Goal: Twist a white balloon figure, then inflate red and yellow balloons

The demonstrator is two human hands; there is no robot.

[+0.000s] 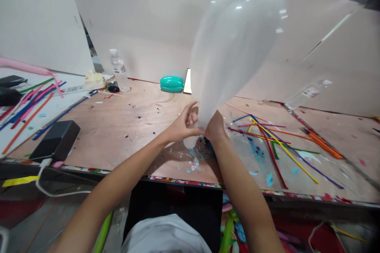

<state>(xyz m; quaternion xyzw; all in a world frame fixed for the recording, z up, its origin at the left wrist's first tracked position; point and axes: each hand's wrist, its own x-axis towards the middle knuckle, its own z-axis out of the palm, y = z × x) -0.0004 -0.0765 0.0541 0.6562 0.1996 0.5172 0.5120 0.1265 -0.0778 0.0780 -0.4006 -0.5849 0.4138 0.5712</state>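
Balloon bundle (234, 47), white and already inflated, rises between left hand (181, 124), loosely curled, thumb at its base, can't tell if it's gripping, and right hand (216, 126), wrapped round it, fingers hidden. Limp balloons (276, 163) on the worktop (115, 126) right of them: still uninflated.

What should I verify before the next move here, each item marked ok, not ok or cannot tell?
1. Left hand touching the white balloon shape: ok, at its lower part.
2. Right hand gripping firmly: cannot tell, its fingertips are hidden.
3. Tabletop below the hands free of scraps: not ok, pale blue bits lie there.
4. Orange-handled tool apart from the hands: ok, off to the right.
5. Teal balloon apart from the hands: ok, near the back panel.
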